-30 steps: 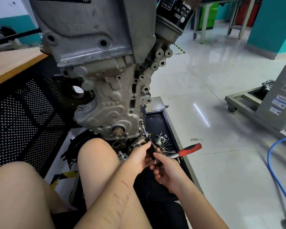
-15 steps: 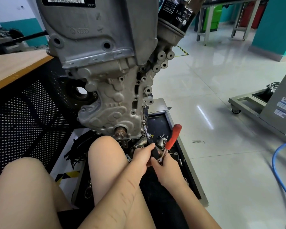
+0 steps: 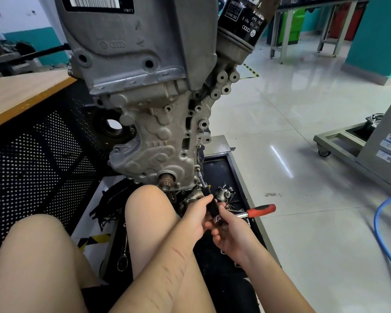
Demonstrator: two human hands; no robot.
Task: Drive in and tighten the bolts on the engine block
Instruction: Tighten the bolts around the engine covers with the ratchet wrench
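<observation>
A: Hidden parts? The bolt at the lower right edge of the engine block [image 3: 158, 132] is too small to make out; the ratchet head is covered by fingers. The block's top is cut off by the frame.

B: Noted. Ratchet [image 3: 255, 212]: red handle points toward 3 o'clock, slightly up, long axis near horizontal. The extension bar [image 3: 204, 188] runs from the hands toward 11 o'clock, up to the block's lower right corner at the frame's centre.

A: Left hand [image 3: 195, 219]: fingers curled round the black lower part of the extension.

B: Right hand [image 3: 229, 233]: curled about the ratchet head, just below the left hand, touching it. Grip detail is hard to see.

A: Black tray [image 3: 221, 170] behind the hands holds loose metal parts, indistinct. Oil filter [image 3: 244, 19] at 12 o'clock, cut off. Blue hose [image 3: 384, 233] at 3 o'clock on the floor.
</observation>
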